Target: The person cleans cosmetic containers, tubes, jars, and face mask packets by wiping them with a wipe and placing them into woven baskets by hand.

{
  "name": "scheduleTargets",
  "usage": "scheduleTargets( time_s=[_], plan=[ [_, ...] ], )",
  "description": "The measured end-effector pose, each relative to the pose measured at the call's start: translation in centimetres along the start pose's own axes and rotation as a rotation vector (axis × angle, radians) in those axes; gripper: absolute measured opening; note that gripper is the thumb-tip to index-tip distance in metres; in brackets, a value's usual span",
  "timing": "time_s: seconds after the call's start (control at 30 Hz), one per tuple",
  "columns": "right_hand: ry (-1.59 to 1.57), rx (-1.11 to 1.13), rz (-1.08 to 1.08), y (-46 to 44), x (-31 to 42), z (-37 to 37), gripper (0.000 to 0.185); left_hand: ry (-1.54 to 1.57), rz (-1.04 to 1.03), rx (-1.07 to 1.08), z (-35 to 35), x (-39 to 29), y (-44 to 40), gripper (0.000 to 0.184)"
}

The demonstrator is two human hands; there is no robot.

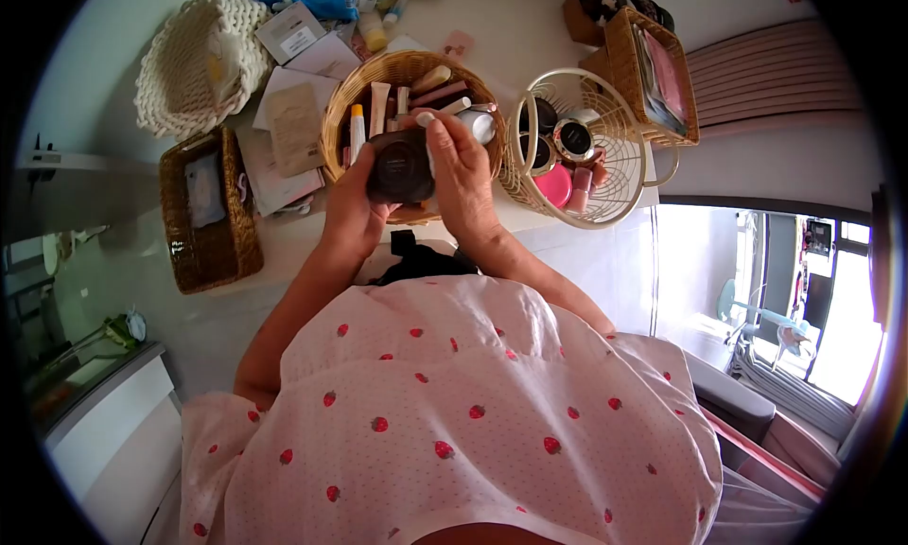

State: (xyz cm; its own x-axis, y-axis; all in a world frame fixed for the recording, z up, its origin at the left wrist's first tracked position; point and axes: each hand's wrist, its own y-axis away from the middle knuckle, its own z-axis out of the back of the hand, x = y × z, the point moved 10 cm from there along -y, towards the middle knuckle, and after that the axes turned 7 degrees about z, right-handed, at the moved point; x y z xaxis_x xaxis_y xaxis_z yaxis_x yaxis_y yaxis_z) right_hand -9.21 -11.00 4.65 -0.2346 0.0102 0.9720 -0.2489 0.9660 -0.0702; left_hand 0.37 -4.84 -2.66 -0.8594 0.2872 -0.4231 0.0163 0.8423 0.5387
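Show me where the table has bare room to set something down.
The clearest patch of table lies beyond the white wire basket, between the pink item and the brown box. It's crowded left of the round wicker basket, where flat packets lie; the two baskets nearly meet.

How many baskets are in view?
5: white woven basket, upper left; brown basket below it; round wicker basket, upper middle; white wire basket right of that; tan basket, upper right. Others may be hidden.

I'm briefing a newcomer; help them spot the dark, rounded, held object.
Find the round tan wicker basket. Over its near side, the left hand and right hand hold the dark, rounded object: held, unlike the round black cases in the white openwork basket.
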Motion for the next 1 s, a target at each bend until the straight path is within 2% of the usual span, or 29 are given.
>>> scheduleTargets(
  time_s=[0.07,0.17,0.27,0.33,0.37,0.47,0.57,0.6,0.7,0.73,0.87,0.97,1.0],
  plan=[
    [-0.116,-0.014,-0.049,0.4,-0.2,0.4,0.029,-0.151,-0.008,-0.007,-1.1,0.1,0.9,0.036],
    [-0.209,-0.055,-0.058,0.9,-0.4,0.9,0.029,-0.565,-0.163,0.064,-2.2,-0.4,2.1,0.035],
    [-0.396,-0.079,-0.231,1.7,-1.0,0.2,0.027,-0.412,0.003,0.109,-3.2,0.9,2.6,0.035],
    [-0.512,-0.074,-0.374,2.5,-0.8,-0.6,0.027,-0.550,-0.075,0.119,-4.4,0.1,3.2,0.036],
    [-0.484,-0.059,-0.328,2.7,-0.4,-0.6,0.028,-0.616,-0.112,0.126,-4.8,-0.1,3.5,0.037],
    [-0.443,-0.029,-0.249,3.0,-0.3,-0.8,0.030,-0.467,-0.153,0.127,-4.1,0.1,3.2,0.037],
    [-0.492,-0.040,-0.310,3.5,-2.8,-0.9,0.033,-0.086,-0.128,0.016,-3.2,0.0,1.8,0.040],
    [-0.310,-0.003,-0.259,3.9,-1.3,-0.8,0.036,-0.093,-0.123,0.015,-3.3,-0.1,1.5,0.041],
    [-0.050,-0.007,-0.055,4.0,2.0,-0.1,0.038,-0.112,-0.104,0.007,-3.0,-0.2,0.9,0.043],
    [-0.093,-0.061,-0.102,3.9,1.6,0.8,0.032,-0.077,-0.165,0.041,-4.2,-0.6,1.0,0.040],
    [-0.206,-0.073,-0.266,2.3,0.8,4.3,0.019,-0.293,-0.451,0.069,-6.8,-2.2,1.4,0.033],
    [0.014,-0.089,-0.068,1.4,5.7,7.9,0.023,-0.486,-0.529,-0.029,-9.7,-2.2,2.5,0.031],
    [0.141,-0.049,-0.070,1.6,7.4,8.2,0.029,-0.452,-0.465,0.056,-11.2,-1.2,2.6,0.031]
  ],
)
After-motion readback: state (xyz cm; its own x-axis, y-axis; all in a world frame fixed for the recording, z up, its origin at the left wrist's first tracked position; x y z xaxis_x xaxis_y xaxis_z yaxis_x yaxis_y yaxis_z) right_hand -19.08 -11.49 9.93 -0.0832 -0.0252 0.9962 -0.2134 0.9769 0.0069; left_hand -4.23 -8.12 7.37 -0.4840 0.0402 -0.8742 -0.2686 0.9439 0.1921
